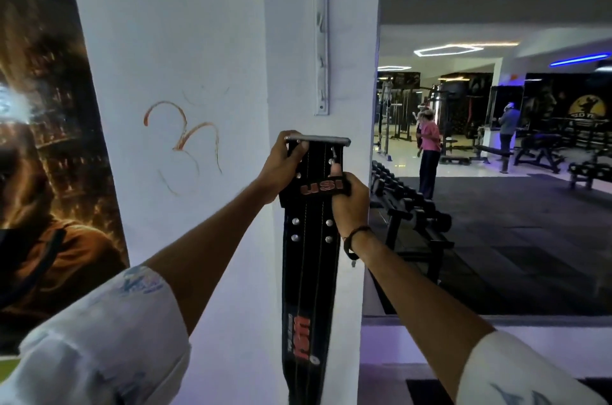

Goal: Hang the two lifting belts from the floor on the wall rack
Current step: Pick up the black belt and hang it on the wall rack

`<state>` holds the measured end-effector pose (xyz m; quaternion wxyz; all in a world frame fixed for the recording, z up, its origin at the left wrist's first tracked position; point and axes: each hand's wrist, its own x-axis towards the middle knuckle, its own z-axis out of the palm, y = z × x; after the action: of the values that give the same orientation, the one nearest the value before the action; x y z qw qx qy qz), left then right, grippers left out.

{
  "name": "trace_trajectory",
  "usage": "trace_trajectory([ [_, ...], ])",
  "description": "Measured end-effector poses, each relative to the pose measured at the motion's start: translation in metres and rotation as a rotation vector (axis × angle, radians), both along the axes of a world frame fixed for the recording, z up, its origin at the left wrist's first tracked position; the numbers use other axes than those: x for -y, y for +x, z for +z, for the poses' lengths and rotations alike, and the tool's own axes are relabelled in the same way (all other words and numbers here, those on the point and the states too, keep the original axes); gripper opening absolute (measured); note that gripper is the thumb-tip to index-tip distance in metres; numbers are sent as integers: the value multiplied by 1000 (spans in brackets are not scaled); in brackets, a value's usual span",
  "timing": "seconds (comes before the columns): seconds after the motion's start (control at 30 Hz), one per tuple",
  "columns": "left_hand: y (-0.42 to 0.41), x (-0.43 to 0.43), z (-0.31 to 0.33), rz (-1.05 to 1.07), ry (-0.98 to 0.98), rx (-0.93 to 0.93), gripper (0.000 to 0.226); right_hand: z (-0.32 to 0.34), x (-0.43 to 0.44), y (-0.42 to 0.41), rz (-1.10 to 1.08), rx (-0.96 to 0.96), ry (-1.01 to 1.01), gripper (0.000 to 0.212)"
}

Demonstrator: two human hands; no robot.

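A black lifting belt (309, 259) with silver rivets and red lettering hangs straight down in front of a white pillar, its metal buckle bar at the top. My left hand (281, 166) grips the buckle's left end. My right hand (347, 202) holds the belt's loop just below the buckle, on the right. The wall rack (322, 47), a narrow vertical metal strip with several hooks, is fixed to the pillar directly above the buckle. All its hooks are bare. No second belt is in view.
A large poster (43, 146) covers the wall at left. Right of the pillar a dumbbell rack (410, 216) stands close by. Farther back are benches, machines and two people (429, 153) on the gym floor.
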<state>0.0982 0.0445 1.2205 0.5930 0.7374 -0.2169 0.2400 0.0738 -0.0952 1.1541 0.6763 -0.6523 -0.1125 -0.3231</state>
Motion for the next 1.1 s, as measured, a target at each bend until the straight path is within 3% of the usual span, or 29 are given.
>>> trace_trajectory([
  [0.1,-2,-2,0,-30,-92,-30,24,23,3,4,49,-4,57,33],
  [0.47,-3,21,74,-28,-357,-28,21,103,22,16,26,61,-142,30],
  [0.57,-4,31,81,-47,-288,3,16,60,27,-1,63,34,-150,21],
  [0.67,-5,32,77,-16,-262,35,15,-28,34,-24,82,-42,-296,45],
  [0.73,-4,29,79,-12,-280,35,16,-55,40,-26,94,-133,-273,53],
  [0.87,-8,27,94,-63,-165,20,28,12,32,-14,72,-172,-283,63],
  [0.97,-8,21,98,-41,0,69,29,79,23,-4,29,-53,-156,48],
  [1.1,-7,3,105,12,-50,108,25,114,7,6,35,72,-112,49],
])
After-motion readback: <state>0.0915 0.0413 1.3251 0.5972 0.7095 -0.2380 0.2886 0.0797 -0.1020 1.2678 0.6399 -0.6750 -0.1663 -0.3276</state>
